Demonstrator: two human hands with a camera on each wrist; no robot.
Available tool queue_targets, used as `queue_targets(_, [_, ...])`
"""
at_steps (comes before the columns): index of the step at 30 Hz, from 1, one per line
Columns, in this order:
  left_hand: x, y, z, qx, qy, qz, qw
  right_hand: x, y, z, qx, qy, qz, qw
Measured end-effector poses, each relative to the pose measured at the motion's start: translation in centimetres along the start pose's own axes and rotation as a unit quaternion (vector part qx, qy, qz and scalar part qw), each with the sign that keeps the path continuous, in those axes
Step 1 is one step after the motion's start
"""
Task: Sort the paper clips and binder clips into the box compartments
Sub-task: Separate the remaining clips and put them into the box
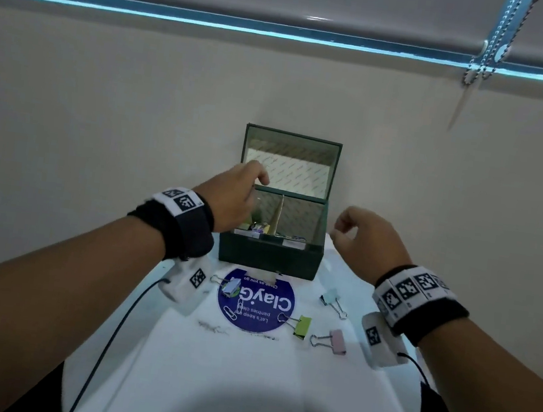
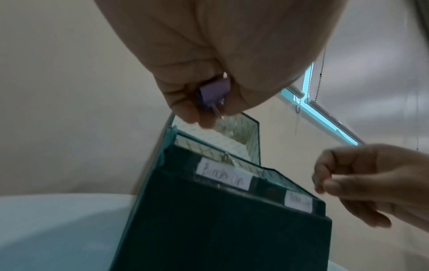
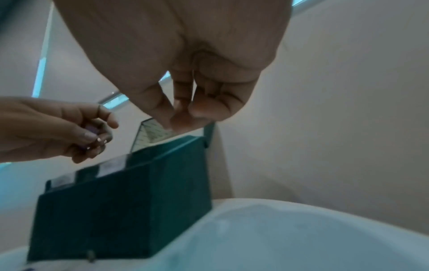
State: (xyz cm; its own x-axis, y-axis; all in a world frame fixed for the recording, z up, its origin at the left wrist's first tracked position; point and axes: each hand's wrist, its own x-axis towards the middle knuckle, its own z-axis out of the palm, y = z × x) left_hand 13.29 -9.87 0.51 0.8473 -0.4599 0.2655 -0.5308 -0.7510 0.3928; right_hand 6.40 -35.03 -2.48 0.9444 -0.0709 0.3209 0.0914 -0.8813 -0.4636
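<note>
A dark green box (image 1: 268,257) stands open against the wall, its mirrored lid upright and a divider splitting it in two. My left hand (image 1: 249,182) hovers over the left compartment and pinches a purple binder clip (image 2: 214,95). That compartment carries a handwritten label (image 2: 224,177) and holds several coloured clips (image 1: 257,228). My right hand (image 1: 347,226) hangs just right of the box with its fingertips (image 3: 181,117) pressed together; no clip shows between them. On the table lie lavender (image 1: 230,285), pale teal (image 1: 330,296), green (image 1: 302,325) and pink (image 1: 337,340) binder clips, plus paper clips (image 1: 230,312).
The white table (image 1: 241,374) is narrow and butts against a beige wall. A round blue sticker (image 1: 270,306) lies in front of the box. A small heap of wire paper clips (image 1: 212,327) sits left of the sticker. A blind's bead chain (image 1: 481,67) hangs at the upper right.
</note>
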Motion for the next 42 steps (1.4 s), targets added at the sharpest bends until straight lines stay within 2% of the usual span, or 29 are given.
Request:
queue_targets(3, [-0.3,-0.5,0.6,0.068,-0.058,0.027,0.996,-1.3,2.7,-0.5,-0.056,-0.156,0.025,0.986])
queue_targets(5, [-1.5,-0.6,0.7,0.097,-0.018,0.057,0.994,-2.6,3.8,-0.2,-0.074,-0.228,0.021,0.971])
queue_targets(7, [-3.3,-0.3,0.7,0.071,0.014,0.074,0.995,-3.5,4.4,0.4,-0.087,-0.244,0.01,0.966])
queue_targets(8, [-4.3,-0.3,0.8,0.068,-0.003,0.074,0.995,-3.8,4.4,0.6,-0.088,-0.242,0.005,0.966])
queue_targets(9, [-5.3,-0.1,0.9,0.098,-0.045,0.075,0.991,-3.9,4.4,0.8,-0.088,-0.241,0.0,0.967])
queue_targets(12, [-7.4,-0.4,1.5,0.257,-0.173,0.098,0.946,-4.0,3.6,0.9,-0.081,-0.236,-0.035,0.968])
queue_targets(15, [-8.4,-1.5,2.2,0.235,-0.228,0.098,0.94,-4.4,2.3,1.2,-0.066,-0.219,-0.072,0.971])
queue_targets(18, [-8.8,-2.2,3.0,0.219,-0.242,0.093,0.941,-5.4,0.9,1.5,-0.034,-0.232,-0.082,0.969])
queue_targets(21, [-8.9,-2.4,3.0,0.199,-0.22,0.07,0.952,-6.2,-0.4,1.8,-0.057,-0.301,-0.07,0.95])
queue_targets(23, [-9.1,-2.4,3.0,0.185,-0.19,0.073,0.961,-6.6,-1.0,2.4,-0.1,-0.317,-0.071,0.94])
queue_targets(27, [-9.3,-2.4,3.1,0.131,-0.099,0.093,0.982,-7.3,-1.3,3.2,-0.126,-0.285,-0.117,0.943])
queue_targets(31, [-8.5,-2.3,2.2,0.103,-0.021,0.109,0.988,-6.4,-2.1,2.0,-0.012,-0.211,-0.137,0.968])
queue_targets(34, [-6.6,-1.7,0.2,0.059,0.018,0.058,0.996,-4.2,-3.7,1.4,0.076,-0.112,-0.114,0.984])
queue_targets(37, [-3.9,-0.7,-1.4,-0.056,0.099,-0.037,0.993,-0.8,-5.9,1.6,0.092,-0.043,-0.109,0.989])
queue_targets(40, [-1.4,-0.2,-2.0,-0.139,0.156,-0.103,0.973,2.4,-7.3,2.5,0.111,-0.026,-0.075,0.991])
queue_targets(42, [-0.4,-0.2,-1.9,-0.108,0.14,-0.106,0.979,3.4,-7.6,3.2,0.105,-0.039,-0.064,0.992])
